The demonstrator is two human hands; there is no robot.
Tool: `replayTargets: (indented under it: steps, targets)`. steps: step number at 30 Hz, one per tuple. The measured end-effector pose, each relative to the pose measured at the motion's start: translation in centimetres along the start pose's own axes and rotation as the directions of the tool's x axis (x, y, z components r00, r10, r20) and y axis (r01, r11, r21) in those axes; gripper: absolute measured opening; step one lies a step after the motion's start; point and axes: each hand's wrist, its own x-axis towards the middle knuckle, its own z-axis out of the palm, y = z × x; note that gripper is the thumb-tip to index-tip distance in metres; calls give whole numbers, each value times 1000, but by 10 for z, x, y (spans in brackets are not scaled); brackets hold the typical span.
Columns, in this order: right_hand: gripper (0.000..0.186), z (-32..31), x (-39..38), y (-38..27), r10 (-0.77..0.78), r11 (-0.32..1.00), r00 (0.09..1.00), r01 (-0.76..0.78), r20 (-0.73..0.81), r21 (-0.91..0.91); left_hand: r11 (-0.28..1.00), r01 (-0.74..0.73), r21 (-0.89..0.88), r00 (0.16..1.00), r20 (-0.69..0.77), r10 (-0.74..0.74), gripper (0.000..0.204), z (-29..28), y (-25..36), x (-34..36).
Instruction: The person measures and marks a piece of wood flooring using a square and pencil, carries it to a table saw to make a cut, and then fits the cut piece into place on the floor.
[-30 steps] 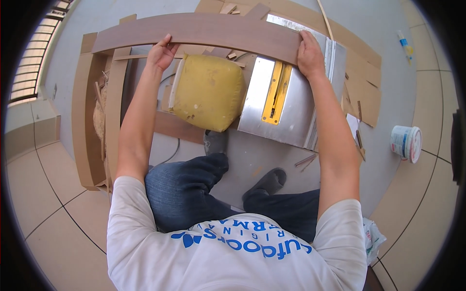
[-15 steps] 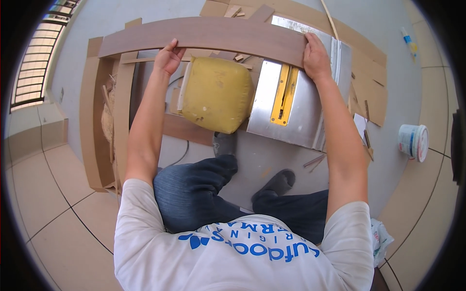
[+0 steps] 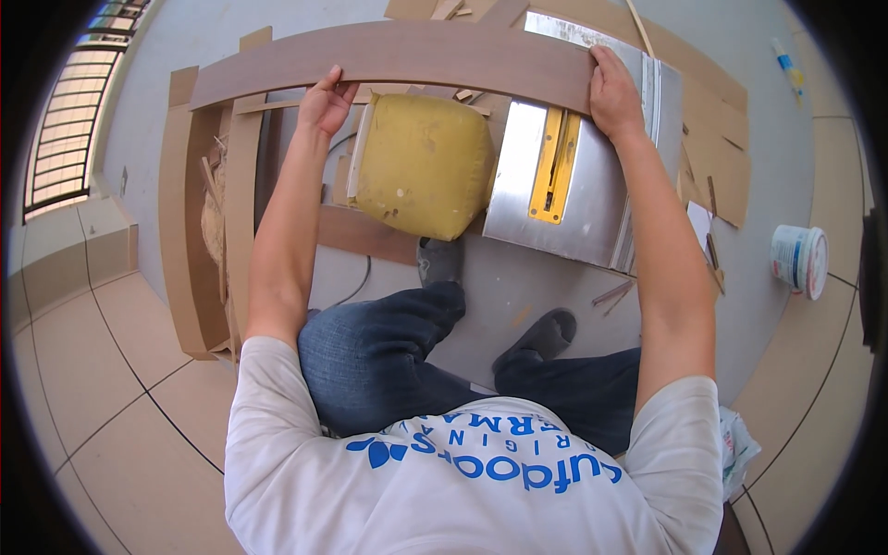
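A long, flat brown wooden board (image 3: 416,57) spans the far side, gripped near its right end by my right hand (image 3: 616,95). Further left, my left hand (image 3: 326,104) pinches the board's near edge, thumb on top and fingers mostly beneath. The board's right part lies over a silver table saw (image 3: 599,211), though exact contact cannot be told. Set into that metal top is a yellow insert plate (image 3: 553,199) with a dark slot, its far end hidden by the board. A bulky yellow block-shaped object (image 3: 424,162), scuffed on top, stands between my hands, beside the saw.
Cardboard (image 3: 176,240) with wood shavings and strips lies at the left. More cardboard (image 3: 726,120) and wood scraps are beyond the saw. A white bucket (image 3: 797,261) lies at the right. A dark cable (image 3: 356,282) runs near my feet, and a railing (image 3: 74,139) is far left.
Both hands keep their hold on the board. Board and hands sit slightly farther up in the picture, while the whole view has shifted a little to the right.
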Motion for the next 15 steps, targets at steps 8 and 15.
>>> replayTargets:
  steps: [8,15]
  targets:
    - [37,-2,-4,-3,21,1000,1000,-21,7,-22,999,-23,33,998,-54,25,23,9,-5,-10]
    - [38,-2,-5,-2,13,1000,1000,-13,11,-14,999,-22,38,998,-62,25,23,7,-4,-10]
